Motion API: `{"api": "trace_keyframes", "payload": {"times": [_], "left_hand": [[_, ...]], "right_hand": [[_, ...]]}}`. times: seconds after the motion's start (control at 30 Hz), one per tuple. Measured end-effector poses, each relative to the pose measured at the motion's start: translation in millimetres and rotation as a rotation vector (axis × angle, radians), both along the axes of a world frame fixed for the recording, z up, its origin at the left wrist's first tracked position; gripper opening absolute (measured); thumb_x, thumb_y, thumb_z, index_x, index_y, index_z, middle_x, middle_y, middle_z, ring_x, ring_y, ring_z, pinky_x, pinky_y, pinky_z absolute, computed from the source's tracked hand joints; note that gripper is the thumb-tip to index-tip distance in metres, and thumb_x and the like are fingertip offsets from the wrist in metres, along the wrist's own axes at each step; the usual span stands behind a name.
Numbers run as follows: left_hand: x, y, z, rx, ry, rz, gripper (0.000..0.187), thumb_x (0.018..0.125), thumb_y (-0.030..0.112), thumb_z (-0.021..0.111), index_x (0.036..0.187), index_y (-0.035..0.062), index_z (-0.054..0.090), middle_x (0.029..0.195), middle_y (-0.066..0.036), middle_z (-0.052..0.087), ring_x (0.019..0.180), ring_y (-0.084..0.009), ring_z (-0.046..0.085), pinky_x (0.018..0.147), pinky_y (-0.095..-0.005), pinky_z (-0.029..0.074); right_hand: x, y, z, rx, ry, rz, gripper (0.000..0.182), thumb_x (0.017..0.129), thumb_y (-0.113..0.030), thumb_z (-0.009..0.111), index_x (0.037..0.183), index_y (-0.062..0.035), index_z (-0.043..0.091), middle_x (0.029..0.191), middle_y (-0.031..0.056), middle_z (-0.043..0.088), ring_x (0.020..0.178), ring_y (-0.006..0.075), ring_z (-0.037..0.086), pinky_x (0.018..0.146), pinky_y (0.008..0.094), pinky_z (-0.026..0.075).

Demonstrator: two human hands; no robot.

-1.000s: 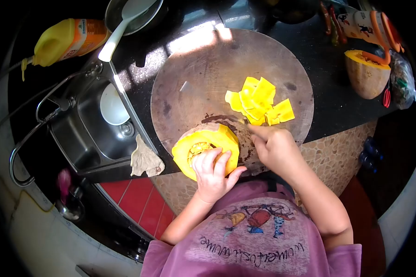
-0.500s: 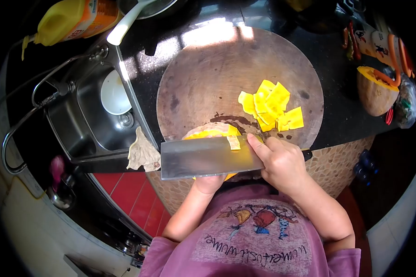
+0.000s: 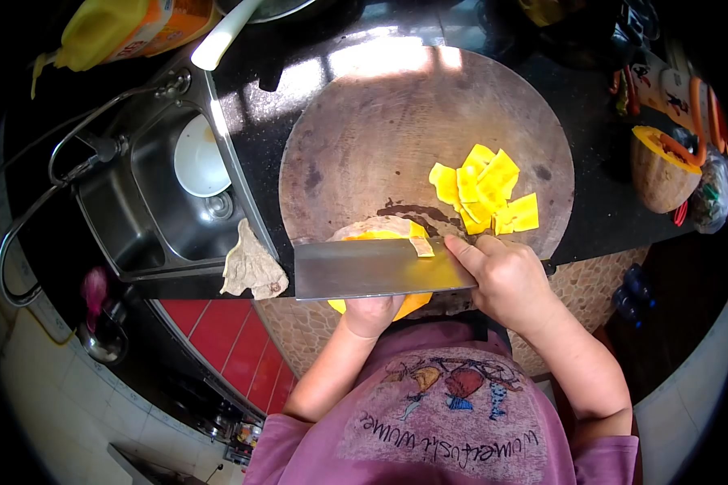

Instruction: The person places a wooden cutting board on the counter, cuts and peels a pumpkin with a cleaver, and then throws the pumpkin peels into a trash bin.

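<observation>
My right hand (image 3: 510,279) is closed around the handle end of a broad cleaver (image 3: 380,271), its index finger laid along the blade. The blade lies across a chunk of pumpkin (image 3: 376,227) with pale rind and orange-yellow flesh, hiding its middle. A small strip of peel (image 3: 422,246) clings near the blade's upper edge. Below the blade, my left hand (image 3: 374,314) grips the pumpkin chunk at the near edge of a round wooden chopping board (image 3: 364,145); most of its fingers are hidden. Several yellow pumpkin slices (image 3: 493,182) lie piled on the board's right side.
A steel sink (image 3: 158,222) holding a white bowl (image 3: 202,158) is at left. Pale peel (image 3: 251,263) rests at the counter edge. A cut pumpkin (image 3: 663,174) stands at right. A yellow oil bottle (image 3: 105,32) and a white pan handle (image 3: 222,36) are at the upper left.
The cleaver's near edge has shifted up a little over the pumpkin, showing more of my left hand below it. The head view has shifted slightly. Both hands keep their hold.
</observation>
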State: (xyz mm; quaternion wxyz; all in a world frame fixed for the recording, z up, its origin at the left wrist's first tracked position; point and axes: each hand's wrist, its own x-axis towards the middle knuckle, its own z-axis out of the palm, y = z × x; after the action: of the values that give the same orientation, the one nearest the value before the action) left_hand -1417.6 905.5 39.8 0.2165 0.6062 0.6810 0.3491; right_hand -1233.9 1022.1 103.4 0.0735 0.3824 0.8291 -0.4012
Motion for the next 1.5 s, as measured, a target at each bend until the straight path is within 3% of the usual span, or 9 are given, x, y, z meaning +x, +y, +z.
{"api": "trace_keyframes", "payload": {"times": [0.43, 0.57, 0.63, 0.83, 1.03, 1.13, 1.37, 1.43, 1.5], "left_hand": [[2, -2, -4, 0.008, 0.057, 0.015, 0.029, 0.067, -0.001, 0.074, 0.096, 0.0046, 0.072, 0.099, -0.012, 0.068, 0.094, -0.0344, 0.065, 0.089, -0.0463, 0.050], [3, 1, -4, 0.019, -0.021, 0.010, 0.027, 0.071, -0.002, 0.073, 0.097, 0.0044, 0.071, 0.100, -0.013, 0.067, 0.095, -0.0351, 0.064, 0.091, -0.0454, 0.049], [1, -1, -3, 0.030, 0.104, -0.003, 0.030, 0.065, -0.001, 0.074, 0.095, 0.0044, 0.072, 0.098, -0.011, 0.067, 0.093, -0.0334, 0.064, 0.090, -0.0459, 0.049], [6, -2, 1, 0.008, 0.214, 0.019, 0.036, 0.063, -0.001, 0.074, 0.099, 0.0048, 0.072, 0.105, -0.010, 0.064, 0.103, -0.0336, 0.060, 0.094, -0.0481, 0.046], [6, 4, 2, 0.027, 0.224, 0.011, 0.031, 0.065, 0.000, 0.076, 0.096, 0.0057, 0.072, 0.108, -0.008, 0.061, 0.103, -0.0311, 0.057, 0.091, -0.0450, 0.045], [6, 1, -1, 0.039, 0.161, 0.015, 0.030, 0.065, 0.002, 0.079, 0.092, 0.0090, 0.071, 0.104, -0.008, 0.060, 0.099, -0.0304, 0.055, 0.090, -0.0417, 0.044], [3, 5, 0, 0.058, 0.124, 0.016, 0.028, 0.064, 0.002, 0.080, 0.090, 0.0079, 0.072, 0.105, -0.006, 0.061, 0.099, -0.0277, 0.056, 0.086, -0.0379, 0.046], [3, 1, 0, 0.046, 0.119, 0.027, 0.030, 0.065, 0.002, 0.079, 0.093, 0.0076, 0.071, 0.104, -0.007, 0.061, 0.099, -0.0299, 0.056, 0.088, -0.0404, 0.045], [2, 3, -1, 0.057, 0.113, 0.026, 0.031, 0.065, 0.002, 0.078, 0.095, 0.0072, 0.071, 0.104, -0.009, 0.061, 0.099, -0.0322, 0.056, 0.091, -0.0429, 0.044]], "right_hand": [[-25, -21, -14, 0.113, -0.051, -0.049, 0.040, 0.078, -0.010, 0.061, 0.117, -0.0014, 0.064, 0.075, 0.0120, 0.061, 0.061, 0.0274, 0.065, 0.055, 0.0372, 0.053], [-14, -21, -10, 0.130, -0.027, -0.056, 0.040, 0.077, -0.009, 0.061, 0.117, -0.0007, 0.064, 0.076, 0.0130, 0.061, 0.061, 0.0279, 0.066, 0.056, 0.0377, 0.054], [7, -20, -7, 0.063, -0.135, -0.049, 0.039, 0.077, -0.007, 0.060, 0.116, 0.0004, 0.063, 0.078, 0.0149, 0.062, 0.062, 0.0294, 0.066, 0.056, 0.0399, 0.054], [2, -13, -9, -0.006, -0.178, -0.013, 0.041, 0.076, -0.005, 0.060, 0.116, 0.0015, 0.061, 0.080, 0.0166, 0.063, 0.067, 0.0326, 0.067, 0.064, 0.0406, 0.055], [-30, -8, -5, -0.060, -0.268, -0.032, 0.027, 0.076, -0.007, 0.061, 0.102, 0.0002, 0.064, 0.081, 0.0166, 0.066, 0.070, 0.0325, 0.069, 0.065, 0.0397, 0.056], [-49, -5, -19, -0.054, -0.243, -0.009, 0.010, 0.077, -0.008, 0.060, 0.082, -0.0013, 0.066, 0.076, 0.0169, 0.068, 0.070, 0.0336, 0.070, 0.066, 0.0399, 0.058], [-41, 10, -9, -0.091, -0.250, -0.019, 0.012, 0.078, -0.009, 0.060, 0.083, -0.0005, 0.065, 0.076, 0.0173, 0.067, 0.070, 0.0341, 0.069, 0.064, 0.0418, 0.057], [-40, 9, 6, -0.056, -0.155, -0.055, 0.023, 0.075, -0.005, 0.060, 0.097, -0.0005, 0.065, 0.072, 0.0190, 0.065, 0.066, 0.0368, 0.066, 0.062, 0.0447, 0.054], [-41, 11, 15, -0.073, -0.177, -0.020, 0.026, 0.074, -0.005, 0.060, 0.100, 0.0000, 0.065, 0.073, 0.0189, 0.065, 0.066, 0.0369, 0.066, 0.062, 0.0445, 0.054]]}}
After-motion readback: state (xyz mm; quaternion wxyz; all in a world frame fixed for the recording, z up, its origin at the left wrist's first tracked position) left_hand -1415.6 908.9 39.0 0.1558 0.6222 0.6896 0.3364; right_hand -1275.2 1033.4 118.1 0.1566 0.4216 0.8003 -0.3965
